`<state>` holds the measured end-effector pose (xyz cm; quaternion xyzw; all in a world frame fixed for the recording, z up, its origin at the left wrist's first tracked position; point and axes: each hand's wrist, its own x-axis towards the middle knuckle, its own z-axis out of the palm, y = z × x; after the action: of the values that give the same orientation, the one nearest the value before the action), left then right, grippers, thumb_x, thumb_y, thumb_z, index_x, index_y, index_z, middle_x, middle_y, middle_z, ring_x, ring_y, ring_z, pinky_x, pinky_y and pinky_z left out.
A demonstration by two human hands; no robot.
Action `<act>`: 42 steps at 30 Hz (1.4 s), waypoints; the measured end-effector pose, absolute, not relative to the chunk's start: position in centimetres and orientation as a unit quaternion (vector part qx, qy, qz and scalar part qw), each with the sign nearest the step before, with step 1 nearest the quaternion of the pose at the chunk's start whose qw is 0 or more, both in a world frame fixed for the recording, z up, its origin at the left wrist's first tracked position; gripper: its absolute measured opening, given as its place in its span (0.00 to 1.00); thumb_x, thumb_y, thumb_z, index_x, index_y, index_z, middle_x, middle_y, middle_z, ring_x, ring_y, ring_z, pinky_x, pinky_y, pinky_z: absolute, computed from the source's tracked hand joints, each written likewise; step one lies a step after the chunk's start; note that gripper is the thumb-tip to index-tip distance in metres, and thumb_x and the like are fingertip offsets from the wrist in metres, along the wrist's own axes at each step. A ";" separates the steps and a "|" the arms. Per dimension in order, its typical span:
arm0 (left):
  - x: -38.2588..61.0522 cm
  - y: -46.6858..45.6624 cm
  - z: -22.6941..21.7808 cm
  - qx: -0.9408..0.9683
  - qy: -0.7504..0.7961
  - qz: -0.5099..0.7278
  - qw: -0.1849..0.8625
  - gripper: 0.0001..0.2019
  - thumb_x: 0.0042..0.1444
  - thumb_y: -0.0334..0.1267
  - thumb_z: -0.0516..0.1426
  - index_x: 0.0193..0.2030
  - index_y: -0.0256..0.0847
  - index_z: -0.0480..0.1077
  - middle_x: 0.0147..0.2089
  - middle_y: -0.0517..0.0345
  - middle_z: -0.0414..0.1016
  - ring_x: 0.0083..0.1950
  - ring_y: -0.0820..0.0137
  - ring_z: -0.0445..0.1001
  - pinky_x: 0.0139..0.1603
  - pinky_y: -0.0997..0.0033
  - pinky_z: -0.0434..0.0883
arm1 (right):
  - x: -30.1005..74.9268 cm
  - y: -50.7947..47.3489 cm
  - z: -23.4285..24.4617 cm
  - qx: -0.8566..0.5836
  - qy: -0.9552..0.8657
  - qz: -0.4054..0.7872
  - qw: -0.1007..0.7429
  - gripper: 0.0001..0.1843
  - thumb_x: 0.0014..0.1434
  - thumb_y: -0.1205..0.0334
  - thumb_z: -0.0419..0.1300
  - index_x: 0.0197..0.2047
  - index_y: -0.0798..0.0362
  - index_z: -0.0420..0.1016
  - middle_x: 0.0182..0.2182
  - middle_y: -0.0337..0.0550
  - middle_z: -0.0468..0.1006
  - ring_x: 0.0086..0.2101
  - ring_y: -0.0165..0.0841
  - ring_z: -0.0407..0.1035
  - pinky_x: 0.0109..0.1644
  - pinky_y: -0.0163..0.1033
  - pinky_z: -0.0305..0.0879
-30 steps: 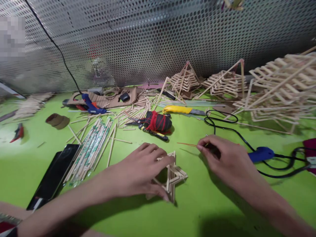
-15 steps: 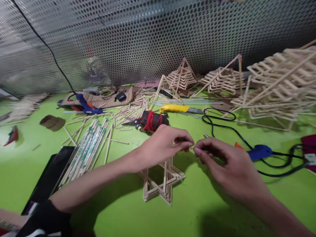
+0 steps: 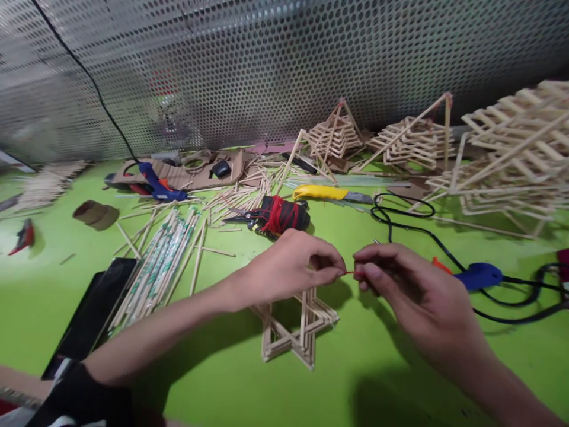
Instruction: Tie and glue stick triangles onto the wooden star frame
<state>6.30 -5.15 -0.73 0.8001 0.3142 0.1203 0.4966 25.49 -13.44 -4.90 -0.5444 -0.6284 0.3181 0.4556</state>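
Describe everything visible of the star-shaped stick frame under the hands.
The star-shaped stick frame is built of pale wooden sticks stacked in several layers, two overlapping triangles. It lies flat on the green table, partly hidden behind the left hand, which with the right hand pinches a red strand above it; neither seems to touch it.

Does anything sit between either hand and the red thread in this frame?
Nothing visible does. The left hand and the right hand each pinch the red thread directly, and a short bare stretch of it shows between their fingertips. The stick star lies on the table under the left hand.
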 end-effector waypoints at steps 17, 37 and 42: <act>6.1 -6.0 -1.4 0.697 0.331 0.170 0.613 0.09 0.58 0.39 0.63 0.39 0.34 0.79 0.35 0.56 0.80 0.34 0.75 0.75 0.39 0.74 0.74 | 24.6 -13.8 -5.5 -0.548 -0.626 0.311 0.459 0.09 0.63 0.54 0.63 0.36 0.50 0.75 0.31 0.42 0.77 0.32 0.33 0.73 0.35 0.35 0.72; 3.9 -6.8 -1.9 0.692 0.357 0.213 0.591 0.09 0.59 0.39 0.62 0.37 0.33 0.77 0.35 0.57 0.78 0.34 0.75 0.74 0.39 0.73 0.72 | 23.7 -14.4 -6.0 -0.523 -0.562 0.446 0.460 0.13 0.59 0.52 0.67 0.43 0.50 0.77 0.36 0.44 0.79 0.36 0.34 0.76 0.39 0.34 0.77; 4.9 -7.2 -1.9 0.680 0.336 0.226 0.611 0.08 0.58 0.38 0.63 0.38 0.33 0.76 0.36 0.56 0.78 0.35 0.75 0.74 0.40 0.73 0.73 | 23.5 -14.4 -6.6 -0.518 -0.517 0.486 0.477 0.19 0.57 0.50 0.69 0.47 0.50 0.74 0.40 0.45 0.79 0.39 0.33 0.76 0.42 0.34 0.77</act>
<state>4.94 -7.23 -1.92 0.6802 0.3361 0.2257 0.6110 23.51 -14.35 -6.57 -0.5182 -0.5168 0.4864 0.4772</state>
